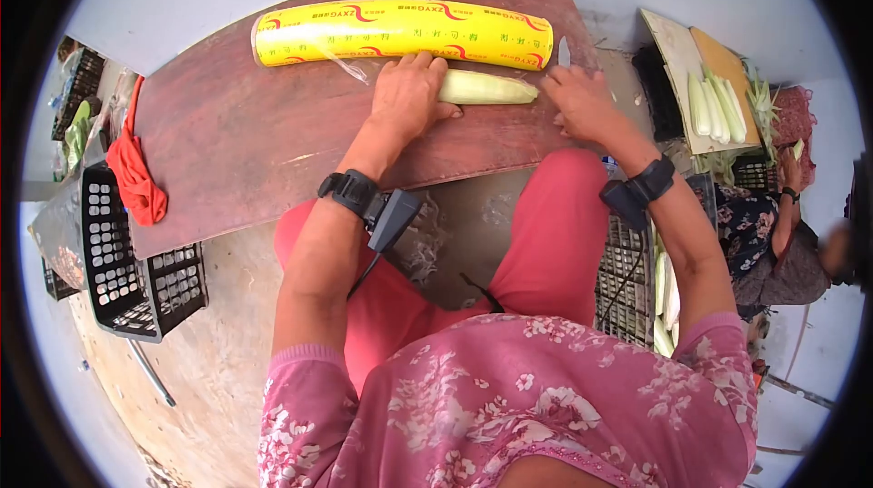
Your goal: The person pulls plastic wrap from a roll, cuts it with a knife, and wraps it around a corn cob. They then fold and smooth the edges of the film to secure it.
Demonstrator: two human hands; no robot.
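A pale green ear of corn, still in husk, lies on the reddish-brown table. My left hand is wrapped round its left end and presses it to the tabletop. My right hand is closed beside the corn's right tip, with a knife whose blade sticks out past the fingers, away from me. The knife's handle is hidden in the hand. Just beyond the corn lies a large yellow printed roll of plastic film, with a loose end of clear film hanging at its front.
A red cloth hangs over the table's left edge, above a black plastic crate. To the right, several husked-looking ears of corn lie on a board. A co-worker sits at far right. Another crate stands by my right leg.
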